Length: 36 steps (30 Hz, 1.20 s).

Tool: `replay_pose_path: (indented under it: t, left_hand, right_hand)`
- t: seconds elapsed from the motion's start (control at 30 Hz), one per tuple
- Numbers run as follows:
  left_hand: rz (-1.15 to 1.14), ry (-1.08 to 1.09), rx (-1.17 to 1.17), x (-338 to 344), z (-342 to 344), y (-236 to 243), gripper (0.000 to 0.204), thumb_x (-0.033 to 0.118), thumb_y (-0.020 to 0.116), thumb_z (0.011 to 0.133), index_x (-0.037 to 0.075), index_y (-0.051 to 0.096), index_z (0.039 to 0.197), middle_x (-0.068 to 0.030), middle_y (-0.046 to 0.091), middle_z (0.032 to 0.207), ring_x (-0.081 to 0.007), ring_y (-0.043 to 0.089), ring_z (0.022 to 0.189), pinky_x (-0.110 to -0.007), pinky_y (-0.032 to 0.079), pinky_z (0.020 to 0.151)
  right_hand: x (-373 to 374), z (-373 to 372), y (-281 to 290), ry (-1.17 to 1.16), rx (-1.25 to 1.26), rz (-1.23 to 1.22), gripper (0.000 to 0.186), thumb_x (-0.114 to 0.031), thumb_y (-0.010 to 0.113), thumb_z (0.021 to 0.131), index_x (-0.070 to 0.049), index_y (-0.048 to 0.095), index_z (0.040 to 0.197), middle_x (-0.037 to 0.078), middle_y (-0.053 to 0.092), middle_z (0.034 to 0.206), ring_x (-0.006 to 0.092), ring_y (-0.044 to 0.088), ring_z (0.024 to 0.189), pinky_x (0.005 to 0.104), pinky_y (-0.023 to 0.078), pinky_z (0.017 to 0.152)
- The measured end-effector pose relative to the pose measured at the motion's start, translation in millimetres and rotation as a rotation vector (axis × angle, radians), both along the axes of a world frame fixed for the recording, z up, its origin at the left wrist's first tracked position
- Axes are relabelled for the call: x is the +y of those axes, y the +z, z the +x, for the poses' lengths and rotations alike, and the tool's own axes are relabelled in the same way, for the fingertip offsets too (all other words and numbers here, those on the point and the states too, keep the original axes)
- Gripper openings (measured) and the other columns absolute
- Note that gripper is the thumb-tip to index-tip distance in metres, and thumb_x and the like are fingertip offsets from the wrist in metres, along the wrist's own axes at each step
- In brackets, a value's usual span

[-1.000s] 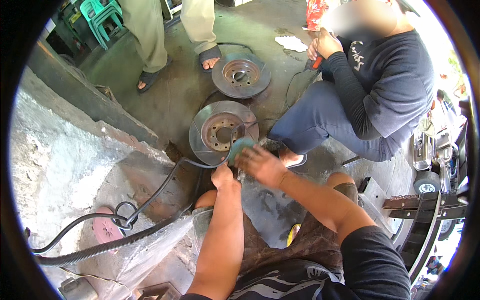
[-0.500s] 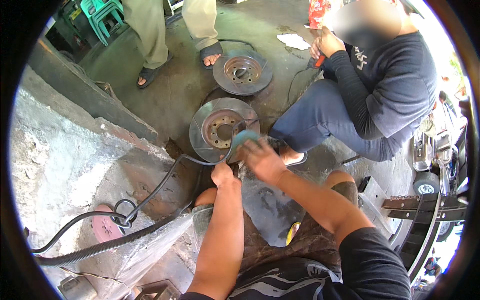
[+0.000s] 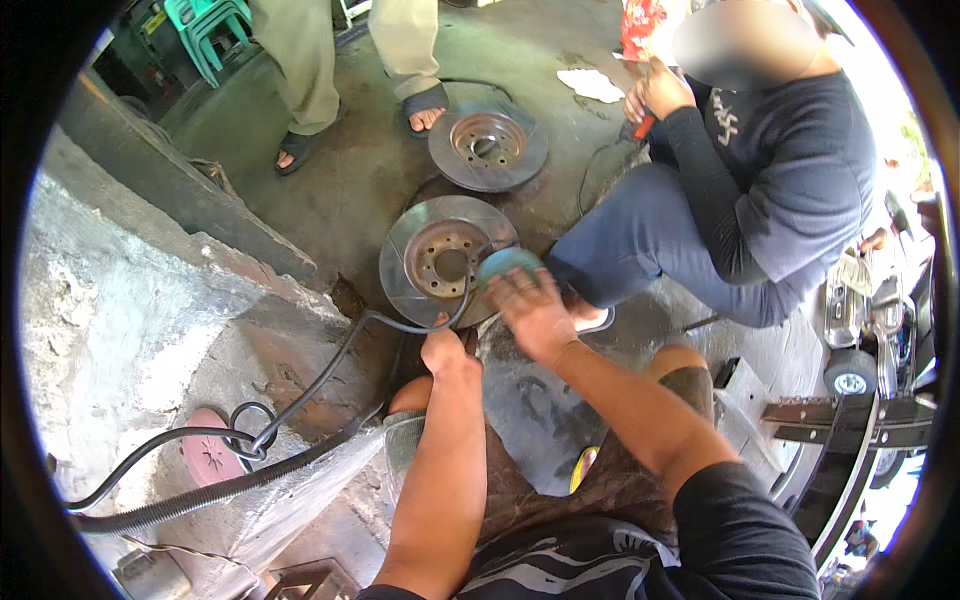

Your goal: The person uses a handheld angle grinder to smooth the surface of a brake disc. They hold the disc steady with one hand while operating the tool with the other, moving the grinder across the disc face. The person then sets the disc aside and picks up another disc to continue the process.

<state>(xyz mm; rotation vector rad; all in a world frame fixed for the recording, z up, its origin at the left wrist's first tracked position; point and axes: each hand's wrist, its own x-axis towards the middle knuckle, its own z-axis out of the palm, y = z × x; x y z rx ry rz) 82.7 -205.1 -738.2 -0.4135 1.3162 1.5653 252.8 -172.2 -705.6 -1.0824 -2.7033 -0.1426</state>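
A metal brake disc point(image 3: 405, 250) with a rusty centre lies between my knees and the far disc. My left hand point(image 3: 443, 345) is closed at its near rim, with a black cable point(image 3: 390, 321) running just above the fingers. My right hand point(image 3: 530, 315) presses a round teal pad point(image 3: 508, 262) on the disc's right side, fingers over the pad. A second brake disc point(image 3: 455, 165) lies on the floor beyond.
A co-worker point(image 3: 770, 190) sits at the right, hands round an orange-and-black tool point(image 3: 641, 127). Another person point(image 3: 300, 70) stands behind the discs. A rough concrete ledge point(image 3: 130, 300) at the left carries cables and a pink sanding disc point(image 3: 210, 450). Vehicle parts point(image 3: 850, 370) are at far right.
My right hand and the teal pad have shifted slightly right and up along the near disc. My left hand stays at the rim. The view has shifted slightly.
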Motion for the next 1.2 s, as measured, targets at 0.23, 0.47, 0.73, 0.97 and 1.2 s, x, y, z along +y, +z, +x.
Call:
replay_pose_path:
  t: [0.23, 0.47, 0.73, 0.97, 1.2]
  left_hand:
    - [-0.106, -0.026, 0.026, -6, 5, 19, 0.030, 0.024, 0.055, 0.110, 0.003, 0.066, 0.128, -0.0094, 0.071, 0.120, -0.0226, 0.072, 0.095, -0.038, 0.062, 0.074]
    - [-0.155, -0.026, 0.027, -4, 2, 12, 0.030, 0.022, 0.056, 0.110, 0.001, 0.067, 0.127, -0.0099, 0.071, 0.123, -0.0257, 0.072, 0.097, -0.039, 0.062, 0.078]
    - [-0.105, 0.038, 0.034, -4, 8, 14, 0.030, 0.024, 0.059, 0.108, 0.001, 0.066, 0.125, -0.0111, 0.072, 0.118, -0.0256, 0.070, 0.092, -0.038, 0.059, 0.078]
    - [-0.048, 0.009, 0.003, -10, 6, 8, 0.028, 0.026, 0.058, 0.109, 0.006, 0.067, 0.126, -0.0072, 0.073, 0.115, -0.0239, 0.072, 0.094, -0.037, 0.059, 0.074]
    - [-0.027, 0.013, -0.021, -11, 6, 5, 0.025, 0.017, 0.055, 0.109, 0.005, 0.063, 0.129, -0.0117, 0.069, 0.121, -0.0276, 0.070, 0.098, -0.043, 0.061, 0.082]
  right_hand:
    - [-11, 0, -18, -0.012, 0.075, -0.059, 0.055, -0.018, 0.059, 0.095, -0.012, 0.062, 0.149, 0.008, 0.059, 0.158, 0.0308, 0.051, 0.149, 0.0613, 0.030, 0.127]
    - [3, 1, -1, -0.018, -0.024, -0.045, 0.056, -0.017, 0.059, 0.094, -0.012, 0.063, 0.149, 0.008, 0.056, 0.160, 0.0301, 0.050, 0.150, 0.0606, 0.030, 0.127]
    - [9, 11, -9, -0.180, 0.062, -0.056, 0.056, -0.018, 0.060, 0.094, -0.010, 0.061, 0.150, 0.007, 0.058, 0.159, 0.0335, 0.045, 0.153, 0.0606, 0.029, 0.128]
    - [0, 4, -7, -0.055, -0.009, 0.061, 0.055, -0.018, 0.060, 0.093, -0.013, 0.064, 0.147, 0.006, 0.060, 0.156, 0.0309, 0.053, 0.146, 0.0593, 0.036, 0.124]
    - [3, 7, -10, -0.101, 0.039, -0.072, 0.052, -0.014, 0.056, 0.096, -0.012, 0.064, 0.148, 0.005, 0.060, 0.157, 0.0304, 0.048, 0.151, 0.0578, 0.034, 0.125]
